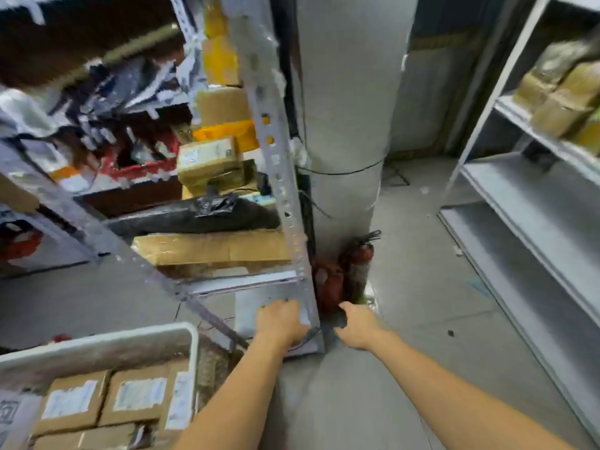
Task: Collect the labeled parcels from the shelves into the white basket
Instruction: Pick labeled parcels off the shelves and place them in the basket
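Observation:
The white basket stands at the lower left and holds several brown boxes with white labels. My left hand is closed on a flat grey parcel at the foot of the left shelf's metal post. My right hand is just right of that post, fingers curled at something dark; the blur hides whether it grips anything. More labeled parcels sit on the left shelf, above a black bag and a flat cardboard box.
A grey round pillar stands behind the post, with red fire extinguishers at its base. A white metal shelf runs along the right, with brown parcels on an upper level. Grey concrete floor lies between the shelves.

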